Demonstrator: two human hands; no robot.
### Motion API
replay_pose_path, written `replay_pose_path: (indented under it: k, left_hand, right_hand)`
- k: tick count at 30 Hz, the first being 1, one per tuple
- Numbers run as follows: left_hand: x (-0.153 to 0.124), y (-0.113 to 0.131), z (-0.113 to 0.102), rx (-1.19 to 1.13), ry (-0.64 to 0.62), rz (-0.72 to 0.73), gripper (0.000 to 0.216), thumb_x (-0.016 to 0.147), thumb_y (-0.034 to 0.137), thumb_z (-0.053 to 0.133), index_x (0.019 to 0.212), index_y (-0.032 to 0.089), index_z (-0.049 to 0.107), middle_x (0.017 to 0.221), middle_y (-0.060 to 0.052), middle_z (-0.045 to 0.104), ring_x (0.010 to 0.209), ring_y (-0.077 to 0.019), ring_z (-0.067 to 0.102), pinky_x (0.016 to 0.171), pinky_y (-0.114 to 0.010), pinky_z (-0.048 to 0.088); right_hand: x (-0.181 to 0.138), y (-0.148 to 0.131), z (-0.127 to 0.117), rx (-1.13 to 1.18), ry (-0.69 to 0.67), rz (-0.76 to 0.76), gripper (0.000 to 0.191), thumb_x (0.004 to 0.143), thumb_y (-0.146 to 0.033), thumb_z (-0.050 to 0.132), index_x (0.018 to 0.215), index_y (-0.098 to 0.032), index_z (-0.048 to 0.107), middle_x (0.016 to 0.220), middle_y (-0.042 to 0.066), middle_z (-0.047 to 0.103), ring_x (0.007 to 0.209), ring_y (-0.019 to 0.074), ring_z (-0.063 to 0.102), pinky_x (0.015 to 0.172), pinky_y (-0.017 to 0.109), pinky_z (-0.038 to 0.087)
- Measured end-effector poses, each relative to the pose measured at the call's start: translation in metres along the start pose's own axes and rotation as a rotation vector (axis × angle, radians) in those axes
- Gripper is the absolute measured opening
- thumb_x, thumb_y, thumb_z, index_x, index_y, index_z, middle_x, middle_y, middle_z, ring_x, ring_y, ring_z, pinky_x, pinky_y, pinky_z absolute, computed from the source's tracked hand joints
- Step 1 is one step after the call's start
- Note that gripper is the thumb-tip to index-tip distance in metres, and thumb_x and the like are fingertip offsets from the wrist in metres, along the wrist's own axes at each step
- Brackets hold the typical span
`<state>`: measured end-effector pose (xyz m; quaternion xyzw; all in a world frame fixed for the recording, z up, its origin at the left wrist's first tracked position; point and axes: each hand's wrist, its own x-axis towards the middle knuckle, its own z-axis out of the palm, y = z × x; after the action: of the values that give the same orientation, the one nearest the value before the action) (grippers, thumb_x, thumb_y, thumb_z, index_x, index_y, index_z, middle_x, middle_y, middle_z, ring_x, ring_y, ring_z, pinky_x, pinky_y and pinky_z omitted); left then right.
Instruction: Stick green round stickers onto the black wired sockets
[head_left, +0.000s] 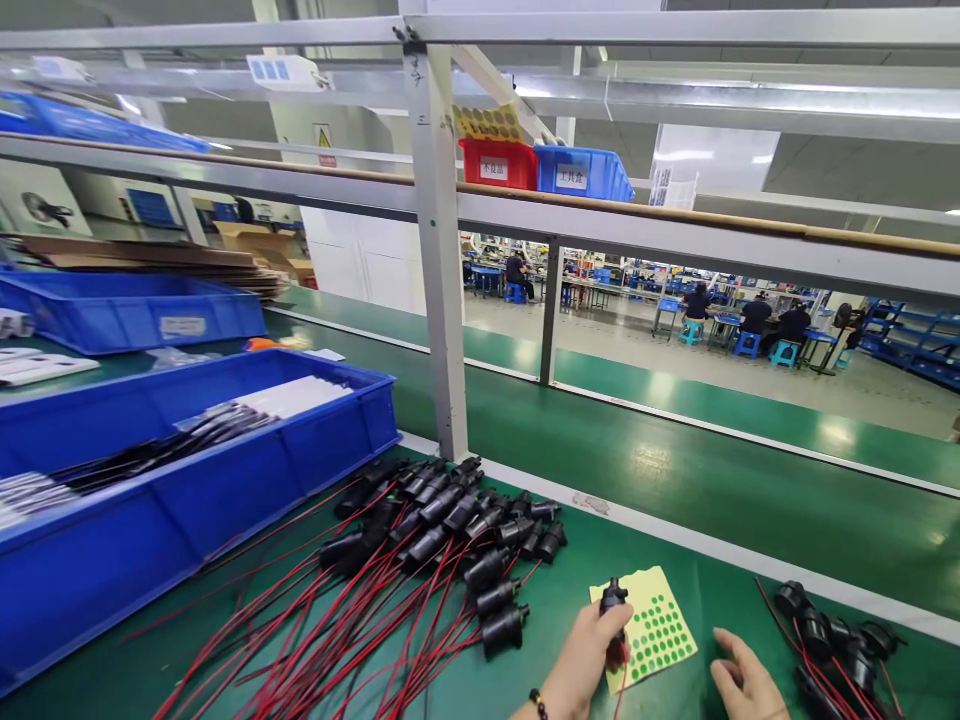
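My left hand (581,655), with a beaded bracelet at the wrist, grips a small black pump (613,597), a cylinder with a nozzle and a red wire. The hand is over a pale yellow sheet (679,597) bearing rows of round green stickers (660,632). To the right of that sheet, my right hand (746,680) hovers with thumb and forefinger apart, nothing between them. Many similar black pumps (502,630) lie left of my hands, their red and black wires (360,620) trailing forward. Beyond my right hand sits a smaller group of black pumps (855,655).
A long blue bin (247,460) holding white and black parts stands at left, with another blue bin (142,310) behind. A white post (439,250) rises at the green bench's (712,540) back edge. Red (499,165) and blue boxes (581,172) sit on the shelf. People work far off.
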<state>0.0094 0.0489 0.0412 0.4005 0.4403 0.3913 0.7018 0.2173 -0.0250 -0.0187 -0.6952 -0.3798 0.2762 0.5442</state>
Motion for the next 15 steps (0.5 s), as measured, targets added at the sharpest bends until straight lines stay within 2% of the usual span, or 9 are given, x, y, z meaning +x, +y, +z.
replay_pose_path:
  k: [2, 4, 6, 8, 10, 15]
  left_hand:
    - [0.000, 0.000, 0.001, 0.005, -0.012, 0.000, 0.042, 0.060, 0.055, 0.071, 0.064, 0.018, 0.051, 0.049, 0.002, 0.056, 0.046, -0.0107, 0.047, 0.050, -0.024, 0.030]
    - [-0.001, 0.000, 0.002, 0.010, -0.017, -0.001, 0.041, 0.061, 0.054, 0.071, 0.065, 0.018, 0.051, 0.050, 0.003, 0.056, 0.048, -0.0112, 0.049, 0.051, -0.024, 0.031]
    - [-0.002, 0.002, 0.003, 0.016, -0.021, -0.006, 0.040, 0.061, 0.053, 0.071, 0.065, 0.018, 0.051, 0.051, 0.004, 0.055, 0.048, -0.0115, 0.049, 0.051, -0.024, 0.031]
    - [-0.003, 0.004, 0.003, 0.025, -0.032, -0.005, 0.040, 0.061, 0.052, 0.071, 0.064, 0.018, 0.051, 0.051, 0.004, 0.053, 0.048, -0.0115, 0.048, 0.051, -0.024, 0.031]
    - [-0.004, 0.006, 0.003, 0.037, -0.048, -0.003, 0.039, 0.061, 0.051, 0.072, 0.064, 0.018, 0.052, 0.051, 0.004, 0.053, 0.049, -0.0116, 0.047, 0.052, -0.025, 0.031]
    - [-0.013, 0.011, 0.006, 0.048, -0.075, 0.003, 0.031, 0.063, 0.042, 0.072, 0.063, 0.017, 0.053, 0.055, 0.004, 0.053, 0.053, -0.0106, 0.046, 0.055, -0.024, 0.033]
  right_hand:
    - [0.008, -0.011, 0.004, -0.002, -0.054, 0.017, 0.039, 0.057, -0.041, 0.063, 0.089, -0.019, 0.063, 0.095, 0.014, 0.071, 0.082, 0.0292, 0.069, 0.070, 0.036, 0.055]
    - [0.012, -0.020, 0.013, 0.003, -0.078, 0.036, 0.037, 0.057, -0.038, 0.063, 0.088, -0.019, 0.062, 0.083, 0.009, 0.072, 0.071, 0.0255, 0.069, 0.057, 0.032, 0.054]
    - [0.014, -0.027, 0.022, 0.015, -0.080, 0.068, 0.037, 0.059, -0.035, 0.061, 0.092, -0.020, 0.059, 0.068, 0.002, 0.068, 0.053, 0.0204, 0.065, 0.040, 0.027, 0.045]
    - [0.012, -0.030, 0.031, 0.038, -0.064, 0.098, 0.036, 0.061, -0.035, 0.059, 0.094, -0.021, 0.053, 0.054, -0.006, 0.059, 0.037, 0.0158, 0.056, 0.030, 0.023, 0.033]
    - [0.010, -0.031, 0.037, 0.071, -0.047, 0.115, 0.035, 0.060, -0.036, 0.060, 0.091, -0.022, 0.050, 0.048, -0.010, 0.052, 0.030, 0.0132, 0.050, 0.028, 0.021, 0.029]
    - [0.004, -0.030, 0.039, 0.166, -0.053, 0.114, 0.036, 0.054, -0.030, 0.063, 0.086, -0.022, 0.049, 0.042, -0.012, 0.049, 0.034, 0.0128, 0.052, 0.033, 0.020, 0.035]
